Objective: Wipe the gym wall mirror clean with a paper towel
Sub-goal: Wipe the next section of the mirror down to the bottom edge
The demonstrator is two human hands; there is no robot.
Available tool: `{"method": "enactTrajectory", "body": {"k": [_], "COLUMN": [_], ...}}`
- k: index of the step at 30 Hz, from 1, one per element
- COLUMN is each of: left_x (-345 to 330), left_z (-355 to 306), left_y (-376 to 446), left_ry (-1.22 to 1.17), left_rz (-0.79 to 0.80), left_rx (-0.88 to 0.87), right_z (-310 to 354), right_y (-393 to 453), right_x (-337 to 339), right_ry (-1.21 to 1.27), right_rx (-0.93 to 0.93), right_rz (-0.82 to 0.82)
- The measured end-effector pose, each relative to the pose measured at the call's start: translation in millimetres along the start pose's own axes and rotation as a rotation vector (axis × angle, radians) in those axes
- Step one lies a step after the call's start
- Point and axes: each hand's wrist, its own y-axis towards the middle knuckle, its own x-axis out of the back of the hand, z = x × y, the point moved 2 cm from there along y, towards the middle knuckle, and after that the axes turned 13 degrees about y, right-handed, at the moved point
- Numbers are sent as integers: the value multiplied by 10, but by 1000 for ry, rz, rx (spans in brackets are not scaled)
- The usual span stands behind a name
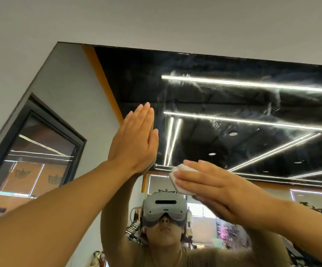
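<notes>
The wall mirror (233, 105) fills the upper middle and right of the view, with hazy smears across the reflected ceiling lights. My left hand (135, 139) lies flat on the glass, fingers straight and pointing up. My right hand (212, 182) presses a folded white paper towel (177, 180) against the mirror with flat fingers, just right of and below the left hand. Only the towel's left part shows from under the fingers.
A grey wall (156, 22) runs above and left of the mirror's top edge. The mirror reflects a person wearing a headset (165, 207), a dark-framed window (35, 155) and gym equipment low down.
</notes>
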Motion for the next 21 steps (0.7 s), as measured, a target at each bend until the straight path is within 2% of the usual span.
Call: {"method": "enactTrajectory", "body": {"k": [4,6,10,13,16,21], "left_x": [-14,-19,-36,-52,-48,-50], "left_z": [-8,1,17,23,17,-63], "left_y": [-5,-3,-1,0,5,-46], "left_ry": [16,23,36,52,93,93], "left_rz": [-7,-16,-37,-42,-30,-22], "left_rx": [-1,-1,-10,-5,1,92], "right_z": [-221,-490,-1132,-1270,-1009,-272], "right_y": [140,275,535,597,449,-214], "right_x": [157,354,869,918,721,202], "right_ry": [-39,-23,-32,-32,-3,-17], "right_rx": [-55,-161,-447,-570,-406,-73], "right_rz": [-36,-135,-456,-507,-442,-97]}}
